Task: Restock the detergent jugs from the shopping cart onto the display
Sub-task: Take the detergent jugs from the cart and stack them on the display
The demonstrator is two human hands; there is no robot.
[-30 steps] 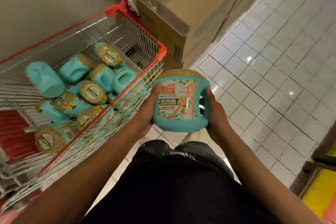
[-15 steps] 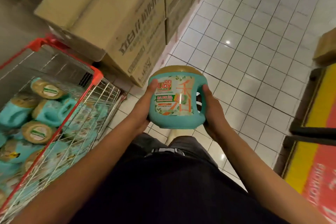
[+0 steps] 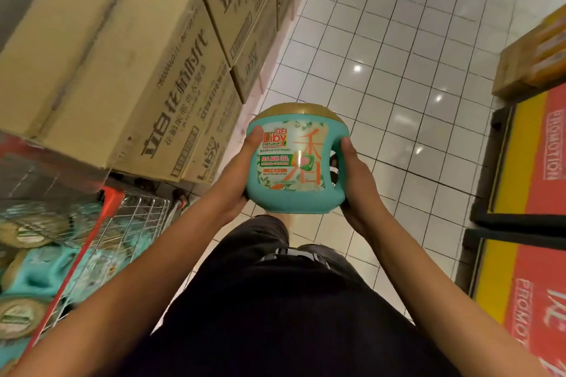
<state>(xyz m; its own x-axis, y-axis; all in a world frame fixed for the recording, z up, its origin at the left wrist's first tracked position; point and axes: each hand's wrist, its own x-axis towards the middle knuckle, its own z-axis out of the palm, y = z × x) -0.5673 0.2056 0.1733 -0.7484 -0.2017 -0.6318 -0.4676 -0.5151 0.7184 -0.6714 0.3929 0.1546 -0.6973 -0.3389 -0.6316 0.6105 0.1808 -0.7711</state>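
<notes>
A teal detergent jug (image 3: 295, 162) with a gold lid and a Liby label is upright in front of me, above the tiled floor. My left hand (image 3: 235, 174) grips its left side, thumb on the label's edge. My right hand (image 3: 356, 180) grips its right side by the handle hole. The red-rimmed wire shopping cart (image 3: 101, 223) is at the lower left, with several more teal jugs (image 3: 33, 272) lying in it. The red and yellow promotion display (image 3: 526, 223) runs along the right edge.
Stacked cardboard cartons (image 3: 128, 58) rise at the upper left, just behind the cart. A yellow-banded carton (image 3: 536, 61) sits at the display's far end. White tiled floor (image 3: 398, 70) lies between cartons and display.
The view has swung right, away from the cart and toward the display. The jug stays held between both hands and now sits higher in front of me.
</notes>
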